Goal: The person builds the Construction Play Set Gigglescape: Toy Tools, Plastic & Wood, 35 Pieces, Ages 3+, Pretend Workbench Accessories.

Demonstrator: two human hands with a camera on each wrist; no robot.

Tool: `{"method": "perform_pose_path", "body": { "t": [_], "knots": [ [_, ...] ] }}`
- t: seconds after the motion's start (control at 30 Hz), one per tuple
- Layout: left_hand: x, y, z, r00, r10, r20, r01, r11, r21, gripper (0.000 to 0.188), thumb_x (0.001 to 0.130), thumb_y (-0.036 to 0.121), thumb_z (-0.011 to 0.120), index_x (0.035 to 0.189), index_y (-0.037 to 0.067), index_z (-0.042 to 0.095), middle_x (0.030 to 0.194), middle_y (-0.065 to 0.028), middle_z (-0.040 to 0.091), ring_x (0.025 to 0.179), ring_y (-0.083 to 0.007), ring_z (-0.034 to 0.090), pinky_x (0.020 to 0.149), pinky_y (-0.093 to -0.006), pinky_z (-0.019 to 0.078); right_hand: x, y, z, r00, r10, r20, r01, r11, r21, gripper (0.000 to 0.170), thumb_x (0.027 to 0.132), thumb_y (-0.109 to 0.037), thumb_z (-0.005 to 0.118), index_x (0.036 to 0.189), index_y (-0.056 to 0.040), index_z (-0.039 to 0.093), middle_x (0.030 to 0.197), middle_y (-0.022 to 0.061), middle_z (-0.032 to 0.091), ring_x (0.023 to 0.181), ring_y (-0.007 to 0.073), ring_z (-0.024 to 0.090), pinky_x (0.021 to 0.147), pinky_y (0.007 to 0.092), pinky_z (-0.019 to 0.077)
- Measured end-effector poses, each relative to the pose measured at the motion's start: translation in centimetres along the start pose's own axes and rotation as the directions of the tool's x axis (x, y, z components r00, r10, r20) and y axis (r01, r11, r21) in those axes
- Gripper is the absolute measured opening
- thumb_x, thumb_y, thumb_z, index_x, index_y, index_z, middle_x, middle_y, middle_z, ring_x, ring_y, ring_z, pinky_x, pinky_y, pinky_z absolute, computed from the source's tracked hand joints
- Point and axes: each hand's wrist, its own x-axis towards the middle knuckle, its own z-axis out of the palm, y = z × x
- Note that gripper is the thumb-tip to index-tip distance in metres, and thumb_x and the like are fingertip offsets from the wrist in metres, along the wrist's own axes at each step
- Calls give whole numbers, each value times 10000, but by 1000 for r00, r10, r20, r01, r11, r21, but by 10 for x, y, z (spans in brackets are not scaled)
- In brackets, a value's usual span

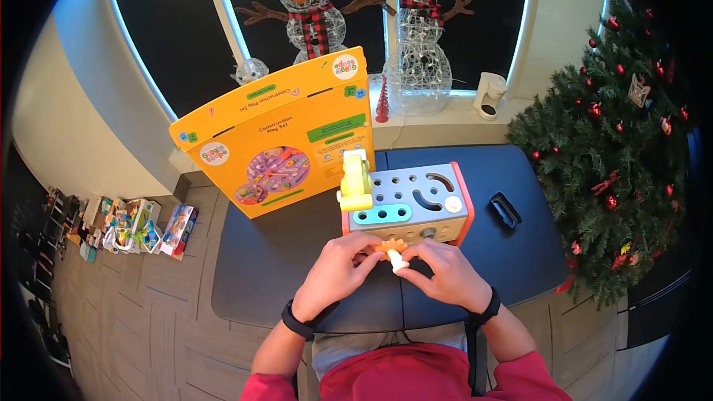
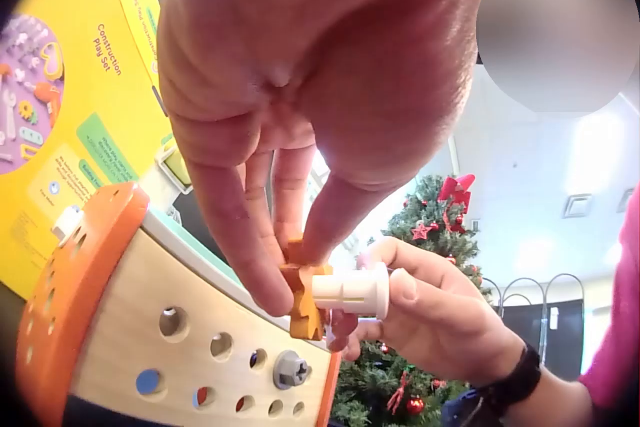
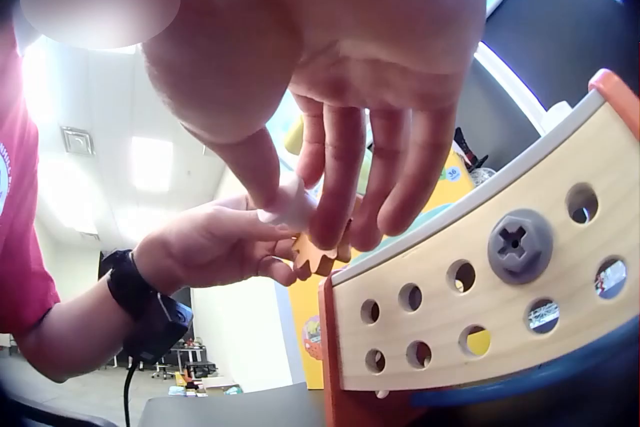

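The left hand [image 1: 338, 271] pinches an orange gear [image 1: 389, 246] between thumb and fingers, just in front of the toy box [image 1: 438, 230]. A white peg [image 1: 397, 261] is pinched by the right hand [image 1: 449, 275]. In the left wrist view the peg [image 2: 352, 291] lies against the face of the gear [image 2: 306, 312]; whether it passes into the gear is hidden. The right wrist view shows the peg [image 3: 290, 203] between right thumb and fingers, partly covered, with the gear [image 3: 318, 256] beside it. A grey bolt [image 3: 520, 245] sits in the box's holed wooden side.
On the box top lie a teal strip [image 1: 382, 213] and a yellow-green toy piece [image 1: 356, 182]. A large yellow carton [image 1: 275, 134] stands behind at left. A black holder [image 1: 505, 210] lies on the dark table [image 1: 290, 282] at right. A decorated tree [image 1: 601, 148] stands beyond the right edge.
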Motion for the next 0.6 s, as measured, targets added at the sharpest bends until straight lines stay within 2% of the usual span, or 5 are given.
{"method": "perform_pose_path", "body": {
  "t": [0.07, 0.2, 0.27, 0.47, 0.6],
  "knots": [
    [0, 0, 3, 1000, 23, 3, -23, 999, -32, 224, 940, 72, 732, 1130, -42, 702, 988, -177, 736, 840, -253, 763, 756, -333, 613, -2, 3, 0, 1000, 5, -18, -7, 998, -70, 247, 893, -208, 802, 1002, -59, 639, 951, 97, 677, 890, 311, 697, 719, 409, 560],
    [1, 0, 6, 998, 34, 54, -29, 996, -86, 214, 949, 49, 715, 1141, -44, 696, 1047, -166, 736, 892, -253, 764, 780, -334, 620, -1, 4, 2, 995, -27, -93, 19, 996, -87, 240, 878, -205, 814, 977, -59, 651, 1038, 83, 642, 948, 295, 686, 740, 402, 568],
    [2, -3, 9, 997, 32, 67, -26, 995, -94, 211, 952, 45, 711, 1143, -42, 696, 1060, -163, 735, 895, -252, 763, 783, -334, 620, -2, 5, 5, 994, 19, -105, -28, 996, -83, 238, 869, -198, 821, 962, -54, 656, 1116, 76, 622, 971, 284, 681, 761, 398, 575],
    [3, -14, 15, 998, 15, 67, -9, 996, -90, 198, 941, 28, 721, 1129, -33, 709, 1054, -137, 752, 878, -229, 763, 798, -321, 626, -2, 11, 15, 992, 46, -118, -57, 994, -90, 239, 835, -194, 852, 949, -73, 681, 1108, 68, 662, 949, 278, 701, 772, 377, 588],
    [3, -21, 19, 998, 37, 60, -33, 997, -75, 200, 942, 33, 716, 1135, -21, 707, 1029, -135, 734, 862, -253, 753, 782, -328, 615, -2, 15, 20, 992, 65, -112, -77, 991, -106, 234, 838, -197, 849, 947, -72, 684, 1098, 62, 660, 944, 276, 698, 769, 382, 586]
  ]
}}
